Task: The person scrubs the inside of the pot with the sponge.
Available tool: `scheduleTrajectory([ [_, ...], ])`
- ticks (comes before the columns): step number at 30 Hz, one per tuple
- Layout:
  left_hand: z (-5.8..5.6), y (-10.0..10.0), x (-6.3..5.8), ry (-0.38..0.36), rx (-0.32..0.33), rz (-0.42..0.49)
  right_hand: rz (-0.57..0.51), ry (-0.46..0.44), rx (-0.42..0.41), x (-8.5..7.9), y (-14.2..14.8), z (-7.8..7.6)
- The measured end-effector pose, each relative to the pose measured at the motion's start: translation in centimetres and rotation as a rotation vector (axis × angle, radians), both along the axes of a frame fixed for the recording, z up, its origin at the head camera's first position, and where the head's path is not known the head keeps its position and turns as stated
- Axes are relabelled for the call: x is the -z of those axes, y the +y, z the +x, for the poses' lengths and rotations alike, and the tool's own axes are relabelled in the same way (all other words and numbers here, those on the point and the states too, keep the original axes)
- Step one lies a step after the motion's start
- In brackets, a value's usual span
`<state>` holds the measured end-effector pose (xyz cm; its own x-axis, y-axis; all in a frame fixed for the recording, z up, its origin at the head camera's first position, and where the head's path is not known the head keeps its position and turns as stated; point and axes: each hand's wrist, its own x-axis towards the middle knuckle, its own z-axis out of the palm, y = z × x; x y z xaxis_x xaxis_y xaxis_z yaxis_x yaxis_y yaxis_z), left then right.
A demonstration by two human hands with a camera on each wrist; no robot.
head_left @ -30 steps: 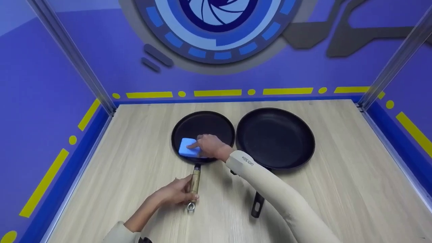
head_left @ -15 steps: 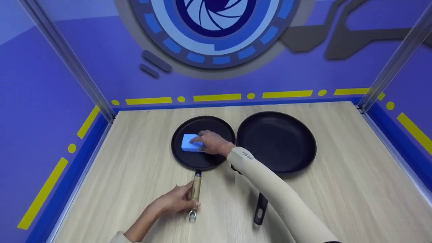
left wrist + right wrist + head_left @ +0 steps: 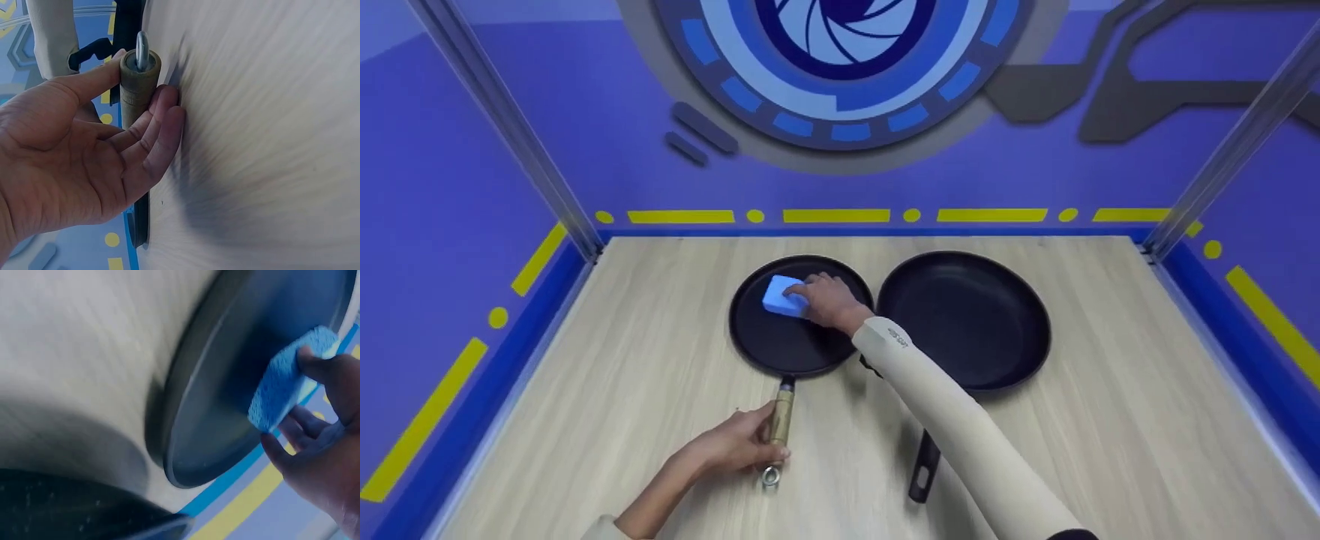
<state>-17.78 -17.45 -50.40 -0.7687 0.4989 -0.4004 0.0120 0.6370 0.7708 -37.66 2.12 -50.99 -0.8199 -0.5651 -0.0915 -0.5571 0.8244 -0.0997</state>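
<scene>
My right hand (image 3: 831,300) grips a blue sponge (image 3: 784,296) against the inside of a shallow black frying pan (image 3: 780,345). In the right wrist view, thumb and fingers pinch the sponge (image 3: 281,382) at its edges, over the dark pan surface (image 3: 214,410). My left hand (image 3: 739,442) holds the pan's wood-coloured handle (image 3: 781,420), near the end with the metal ring (image 3: 770,476). In the left wrist view, the thumb lies on one side of the handle (image 3: 138,87) and the curled fingers (image 3: 169,124) on the other.
A larger, deeper black pan (image 3: 964,322) stands right beside the first, its black handle (image 3: 924,469) pointing toward me, partly under my right forearm. Both lie on a light wooden table (image 3: 1125,390). Blue-purple panels (image 3: 547,150) with yellow marks enclose the back and sides.
My right hand has moved the sponge from the near left part of the pan toward its far part. The left hand keeps its hold on the handle. The head view has shifted slightly.
</scene>
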Motion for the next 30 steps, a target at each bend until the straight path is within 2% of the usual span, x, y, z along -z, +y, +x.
scheduleTrajectory([
  [6,0.4,-0.2,-0.4,-0.007,-0.002,-0.041,0.012,-0.046,-0.086,-0.2,0.5,1.7],
  [11,0.0,0.4,-0.7,-0.038,-0.015,-0.017,0.077,-0.042,-0.125,-0.8,1.0,3.1],
  [16,-0.4,0.6,-1.1,-0.022,-0.03,-0.023,0.141,-0.044,-0.137,-1.8,1.1,3.9],
  [23,-0.8,0.3,-1.2,-0.021,-0.059,-0.042,0.065,-0.107,-0.16,-2.4,1.0,4.3],
  [30,0.0,1.0,-0.5,-0.026,-0.042,-0.049,-0.002,-0.054,-0.196,-1.2,1.4,4.4],
])
